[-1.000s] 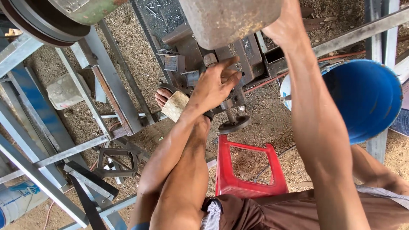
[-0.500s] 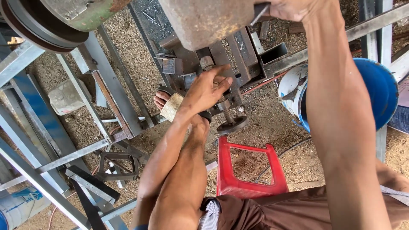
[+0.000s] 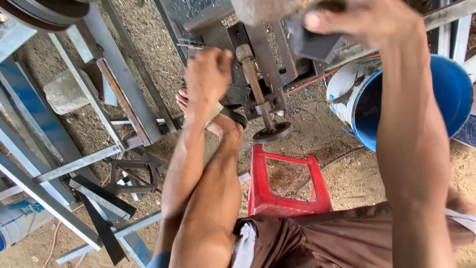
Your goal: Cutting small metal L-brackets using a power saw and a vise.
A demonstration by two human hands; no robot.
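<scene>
- Two hands up at one vise (image 3: 258, 94): the left hand (image 3: 208, 74) is a closed fist against its dark metal body, beside the one threaded screw (image 3: 255, 87).
- The right hand (image 3: 367, 22) reaches high, fingers curled over a dark block (image 3: 312, 42) at the vise's top edge.
- One handwheel (image 3: 271, 132) hangs at the screw's lower end.
- One red stool (image 3: 287, 181) on the sandy floor below.
- One blue bucket (image 3: 448, 89) at right; contents hidden, cannot tell.
- One grey block (image 3: 64, 92) among the steel frames at left.

I see even, soft daylight, weak shadows, no glare; right hand (image 3: 367, 22) up close is motion-blurred, edges bend slightly.
</scene>
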